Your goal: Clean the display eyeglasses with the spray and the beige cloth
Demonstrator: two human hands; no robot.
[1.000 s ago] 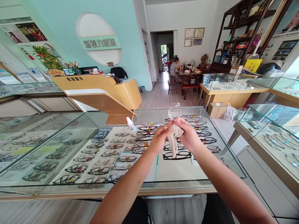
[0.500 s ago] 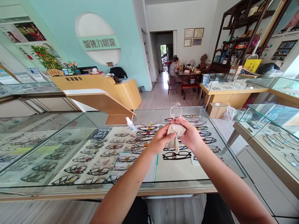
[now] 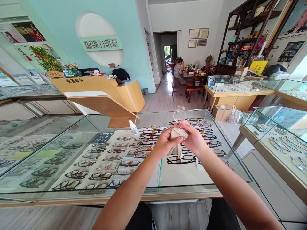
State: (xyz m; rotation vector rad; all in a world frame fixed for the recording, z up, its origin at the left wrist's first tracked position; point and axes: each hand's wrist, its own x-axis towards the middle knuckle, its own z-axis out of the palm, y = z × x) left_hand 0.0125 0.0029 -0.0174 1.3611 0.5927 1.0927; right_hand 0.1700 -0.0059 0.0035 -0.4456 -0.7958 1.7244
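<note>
Both my hands are raised together over the glass display case (image 3: 216, 127). My left hand (image 3: 165, 143) pinches a beige cleaning cloth (image 3: 177, 140) that is bunched between the two hands and hangs down a little. My right hand (image 3: 195, 139) grips a pair of clear-framed glasses (image 3: 179, 115); one transparent lens sticks up above my fingers, the other is wrapped in the cloth. Rows of eyeglass frames (image 3: 115, 156) lie under the glass below my hands. A small white spray bottle (image 3: 133, 127) stands on the case top, to the left of my hands.
A wooden reception counter (image 3: 105, 92) stands behind the case. More glass showcases (image 3: 275, 127) line the right side, with a dark shelf unit (image 3: 247, 35) behind them. A person sits at a table (image 3: 178, 68) far back near the doorway. A black sign card (image 3: 103, 136) lies on the glass.
My hands have shifted slightly and worked the cloth over the lower lens; the hanging tail of the cloth is now shorter and more gathered between my fingers.
</note>
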